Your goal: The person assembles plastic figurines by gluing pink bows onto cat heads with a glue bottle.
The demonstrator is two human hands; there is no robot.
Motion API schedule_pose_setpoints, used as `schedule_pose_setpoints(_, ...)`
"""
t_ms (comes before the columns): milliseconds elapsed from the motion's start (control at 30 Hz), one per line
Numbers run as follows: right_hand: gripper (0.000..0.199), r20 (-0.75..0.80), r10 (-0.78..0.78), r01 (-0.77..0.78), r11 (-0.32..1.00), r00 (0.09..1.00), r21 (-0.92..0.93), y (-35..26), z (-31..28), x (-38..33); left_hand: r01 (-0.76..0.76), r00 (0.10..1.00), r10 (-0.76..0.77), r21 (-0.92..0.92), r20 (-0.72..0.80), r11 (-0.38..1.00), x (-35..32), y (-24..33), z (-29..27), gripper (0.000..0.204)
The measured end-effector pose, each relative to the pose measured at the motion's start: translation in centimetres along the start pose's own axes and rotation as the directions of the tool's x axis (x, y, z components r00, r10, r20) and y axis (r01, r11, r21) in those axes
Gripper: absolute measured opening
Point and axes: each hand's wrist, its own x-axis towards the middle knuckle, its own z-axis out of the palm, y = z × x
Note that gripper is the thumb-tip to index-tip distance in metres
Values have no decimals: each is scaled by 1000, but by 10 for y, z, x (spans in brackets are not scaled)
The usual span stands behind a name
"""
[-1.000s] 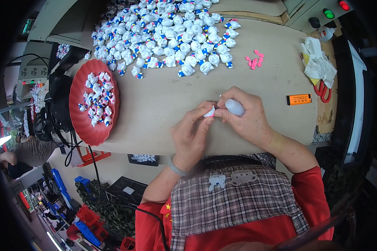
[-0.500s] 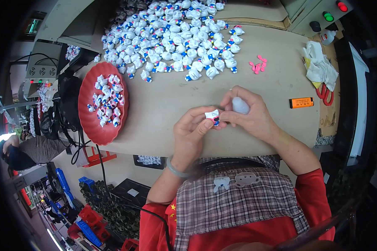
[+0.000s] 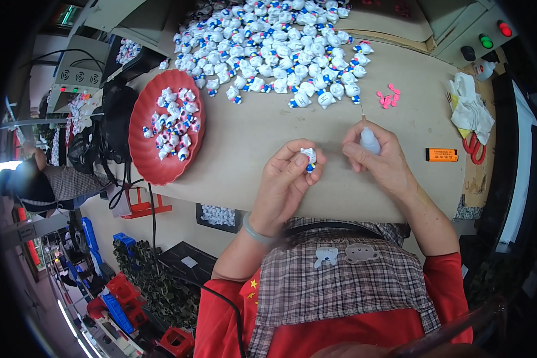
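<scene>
My left hand (image 3: 286, 179) is closed on a small white figurine (image 3: 309, 156) with a blue and yellow lower part, pinched between thumb and fingers. To its right, my right hand (image 3: 388, 161) is wrapped around a small pale squeeze bottle (image 3: 370, 142). A thin needle-like tip points away from me above that hand. The two hands are apart over the table. Beyond the right hand lie several small pink pieces (image 3: 388, 97). A large heap of similar white and blue figurines (image 3: 280, 56) covers the far part of the table.
A red scalloped tray (image 3: 138, 128) with several figurines stands at the left. On the right are an orange box-like item (image 3: 441, 155), red-handled scissors (image 3: 474, 149) and a crumpled white cloth (image 3: 472, 107). A panel with red and green lights (image 3: 486, 41) is at the far right.
My hands have drawn apart, the right one moving right with the bottle. The figurine has turned in my left hand; its pink part no longer shows. The whole view has shifted slightly.
</scene>
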Motion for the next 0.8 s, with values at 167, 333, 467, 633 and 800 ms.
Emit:
schedule_pose_setpoints(167,9,24,-6,7,999,1000,-34,0,7,1,-42,996,40,-33,-77,999,-8,8,1,23)
schedule_pose_setpoints(333,7,-28,-22,21,999,999,-28,3,7,-2,-148,977,155,59,-147,987,-15,27,-2,22)
schedule_pose_setpoints(467,6,-12,-22,21,999,1000,-37,5,5,-6,-289,877,459,606,-143,741,-27,67,-7,23)
schedule_pose_setpoints(633,6,-5,-18,17,999,1000,-50,6,6,-5,-55,608,765,972,214,-228,-37,136,-22,33)
schedule_pose_setpoints(800,6,19,-11,12,997,1000,-78,1,11,1,100,681,627,800,379,-591,-18,118,-12,34)
